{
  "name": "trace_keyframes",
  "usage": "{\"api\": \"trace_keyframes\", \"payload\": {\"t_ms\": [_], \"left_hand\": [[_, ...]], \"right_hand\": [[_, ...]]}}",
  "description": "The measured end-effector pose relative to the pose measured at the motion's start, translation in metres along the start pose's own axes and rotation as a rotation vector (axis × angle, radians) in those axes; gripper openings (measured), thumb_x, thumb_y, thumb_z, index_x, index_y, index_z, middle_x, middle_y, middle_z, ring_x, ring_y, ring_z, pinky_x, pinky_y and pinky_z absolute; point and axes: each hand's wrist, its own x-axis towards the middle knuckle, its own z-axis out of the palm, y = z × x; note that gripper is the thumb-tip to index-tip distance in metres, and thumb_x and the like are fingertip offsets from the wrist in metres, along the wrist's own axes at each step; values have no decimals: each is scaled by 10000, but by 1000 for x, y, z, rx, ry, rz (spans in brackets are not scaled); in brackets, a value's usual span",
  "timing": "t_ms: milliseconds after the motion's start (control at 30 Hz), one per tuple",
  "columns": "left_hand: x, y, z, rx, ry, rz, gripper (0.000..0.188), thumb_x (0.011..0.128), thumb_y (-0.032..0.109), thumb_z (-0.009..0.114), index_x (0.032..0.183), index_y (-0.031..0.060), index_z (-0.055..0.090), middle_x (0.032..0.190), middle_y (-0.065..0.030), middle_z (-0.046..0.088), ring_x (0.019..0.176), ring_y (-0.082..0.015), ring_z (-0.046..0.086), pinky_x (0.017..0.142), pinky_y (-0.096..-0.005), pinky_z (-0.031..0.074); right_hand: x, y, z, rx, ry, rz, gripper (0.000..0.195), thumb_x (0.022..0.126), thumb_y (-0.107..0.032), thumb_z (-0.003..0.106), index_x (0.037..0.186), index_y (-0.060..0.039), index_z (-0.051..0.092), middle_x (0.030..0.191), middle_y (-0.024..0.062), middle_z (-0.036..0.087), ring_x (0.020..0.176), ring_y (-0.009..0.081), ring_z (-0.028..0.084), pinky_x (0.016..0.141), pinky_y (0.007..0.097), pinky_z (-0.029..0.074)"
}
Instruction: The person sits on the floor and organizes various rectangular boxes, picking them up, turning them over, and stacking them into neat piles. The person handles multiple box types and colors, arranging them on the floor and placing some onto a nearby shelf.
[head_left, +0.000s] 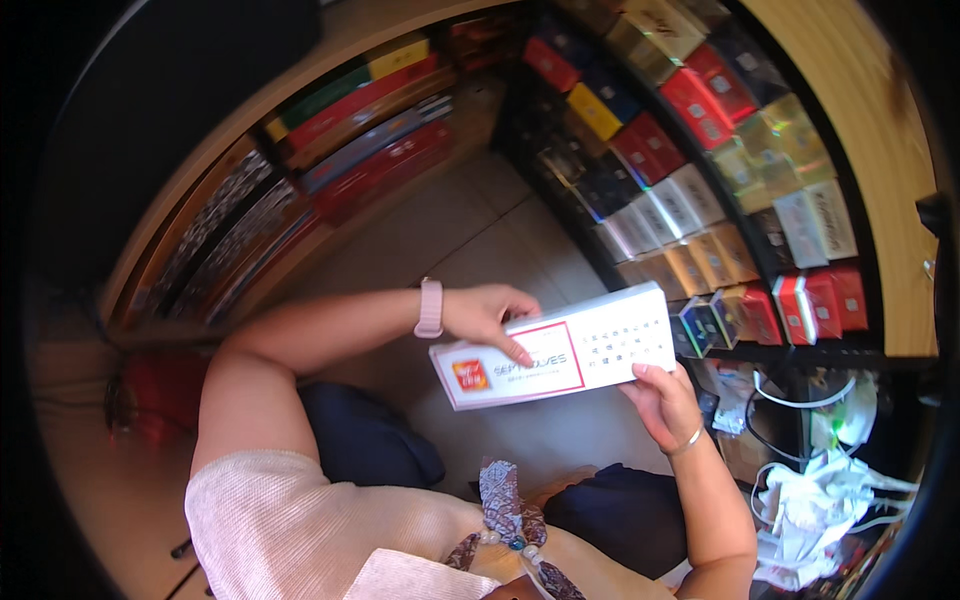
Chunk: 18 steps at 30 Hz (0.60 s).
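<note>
A long white cigarette carton (622, 330) with a red-framed panel and printed writing is held level in front of me, slightly tilted up to the right. My left hand (491, 319), with a pink watch band at the wrist, grips its upper edge left of the middle, thumb over the front face. My right hand (660, 401), a thin bangle at its wrist, pinches the carton's lower right corner with the thumb on the face. The fingers behind the carton are hidden.
Dark shelves (739, 225) on the right hold many coloured cartons. Lower shelves (300, 180) at the upper left carry more flat boxes. White plastic bags (806, 502) and cables hang at the lower right. Tiled floor (465, 202) shows between the shelves.
</note>
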Motion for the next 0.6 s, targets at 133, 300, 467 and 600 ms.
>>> {"api": "trace_keyframes", "payload": {"t_ms": [133, 300, 467, 600], "left_hand": [[-30, 11, -48, 463, 383, 169, 418, 730, 218, 820, 1037, 46, 595, 919, -76, 610, 871, -177, 606, 737, -328, 505], [-79, 9, -115, 688, 1085, -264, 607, 761, 283, 759, 1237, -7, 520, 949, -129, 640, 695, -218, 627, 567, -351, 511], [-106, -38, -190, 1463, 1272, -674, 693, 809, 510, 649, 1365, 133, 478, 1246, -240, 560, 1146, -395, 544, 943, -508, 436], [-116, -71, -226, 1871, 1321, -451, 770, 818, 634, 573, 1440, 229, 366, 1299, -183, 547, 1127, -406, 558, 850, -590, 443]], "right_hand": [[-6, -10, 10, -239, 144, 203, 442, 891, -70, 609, 1291, 43, 457, 1209, 193, 596, 1087, 268, 611, 924, 387, 504], [-10, -25, 9, -397, 148, 166, 326, 892, -108, 610, 1189, 14, 553, 1086, 147, 658, 919, 201, 662, 800, 311, 548], [-26, -20, 6, -537, -18, 142, 256, 890, -74, 597, 1123, 31, 586, 991, 120, 674, 878, 168, 650, 803, 294, 524], [-38, -34, 0, -606, 146, -51, 213, 879, -38, 577, 1073, 38, 619, 929, 102, 682, 834, 144, 639, 788, 256, 500]]}}
